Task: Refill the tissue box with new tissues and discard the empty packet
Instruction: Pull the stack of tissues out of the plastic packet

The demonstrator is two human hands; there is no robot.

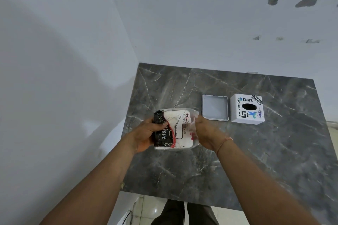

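Two bare hands hold a tissue packet (174,128) in the air above the near left part of a dark grey marbled surface (256,160). The left hand (146,134) grips the packet's left end, the black part printed with white script, its thumb lying over the top and its fingers (161,123) curled closed around the plastic. The right hand (206,132) is at the packet's right end, where the clear wrapper looks loose; its fingers are closed on that plastic edge, though how tightly they pinch cannot be told because the back of the hand hides them. A thin pale thread band (224,143) circles the right wrist. Inside the wrapper a white stack of tissues shows, with red and black printing across the middle. Farther back and to the right, well apart from the hands, a shallow grey square lid (215,107) lies open side up on the surface. Just beside it on the right, not touching, stands a white tissue box (247,109) with a dark oval opening in its upward face and stickers around it, one reading "Dart". Pale walls (64,60) meet in a corner behind the surface, the back wall marked with a few dark chipped patches. Below the near edge, dark trousers (182,213) and light floor tiles (146,206) show.
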